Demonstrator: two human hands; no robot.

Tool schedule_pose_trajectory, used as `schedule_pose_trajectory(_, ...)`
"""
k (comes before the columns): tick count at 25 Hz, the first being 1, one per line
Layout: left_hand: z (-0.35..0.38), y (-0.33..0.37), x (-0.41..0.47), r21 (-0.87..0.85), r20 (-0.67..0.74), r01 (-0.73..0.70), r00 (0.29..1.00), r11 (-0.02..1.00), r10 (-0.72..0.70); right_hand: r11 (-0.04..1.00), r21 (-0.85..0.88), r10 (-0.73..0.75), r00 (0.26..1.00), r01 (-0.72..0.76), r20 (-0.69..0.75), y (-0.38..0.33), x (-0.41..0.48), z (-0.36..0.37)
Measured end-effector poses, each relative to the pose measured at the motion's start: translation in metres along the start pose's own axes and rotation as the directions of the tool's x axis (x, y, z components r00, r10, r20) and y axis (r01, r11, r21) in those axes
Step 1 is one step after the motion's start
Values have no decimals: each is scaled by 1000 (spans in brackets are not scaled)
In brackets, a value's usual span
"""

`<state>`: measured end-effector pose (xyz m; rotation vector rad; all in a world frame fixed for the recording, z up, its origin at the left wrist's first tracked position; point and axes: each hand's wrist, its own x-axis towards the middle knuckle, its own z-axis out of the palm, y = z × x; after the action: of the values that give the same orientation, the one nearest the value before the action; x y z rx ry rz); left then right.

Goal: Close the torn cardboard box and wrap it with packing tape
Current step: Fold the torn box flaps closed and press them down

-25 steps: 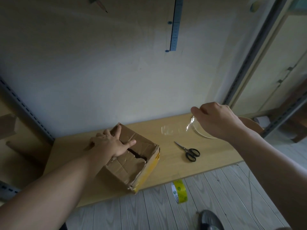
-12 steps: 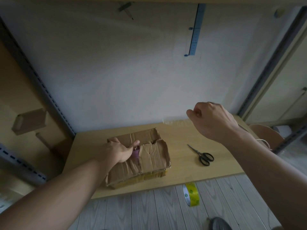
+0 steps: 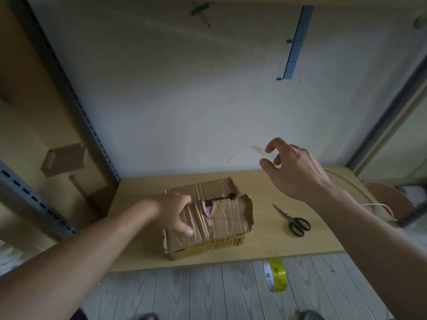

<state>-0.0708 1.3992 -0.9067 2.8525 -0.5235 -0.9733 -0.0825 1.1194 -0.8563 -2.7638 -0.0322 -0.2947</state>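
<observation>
1. The cardboard box (image 3: 221, 218) sits on the wooden surface (image 3: 261, 250), a little left of the frame's centre. Its torn flaps are folded down over the top, with a dark gap between them.
2. Something pink (image 3: 208, 211) shows through a tear in the near flap.
3. The left hand (image 3: 173, 213) is on the left part of the box top. Its thumb lies over the near flap, and its fingers are hidden behind that flap's raised edge, so it grips the flap.
4. The right hand (image 3: 293, 169) is raised above the surface, right of centre, with fingers curled. A strip of clear tape (image 3: 260, 150) runs from its fingertips out to the left; which finger holds it cannot be told.
5. Black-handled scissors (image 3: 293, 219) lie closed on the surface, right of the box and apart from it.
6. A tape roll (image 3: 276, 274) stands on edge on the floor, just below the surface's near edge.
</observation>
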Motion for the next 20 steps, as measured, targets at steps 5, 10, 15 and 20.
schedule_pose_trajectory(5,23,33,-45,282,30,-83,997,956,77,997,8,-76,995,77,-65,-2,0,0)
schedule_pose_trajectory(10,22,30,-54,248,-43,-82,994,965,95,993,4,-121,990,122,-75,-8,-2,5)
schedule_pose_trajectory(15,33,22,-47,172,16,-202,979,964,202,990,61,-119,990,124,-71,-9,-3,11)
schedule_pose_trajectory(20,16,-31,-4,-196,-376,-60,926,979,-19,987,116,-105,992,112,-63,-10,-1,17)
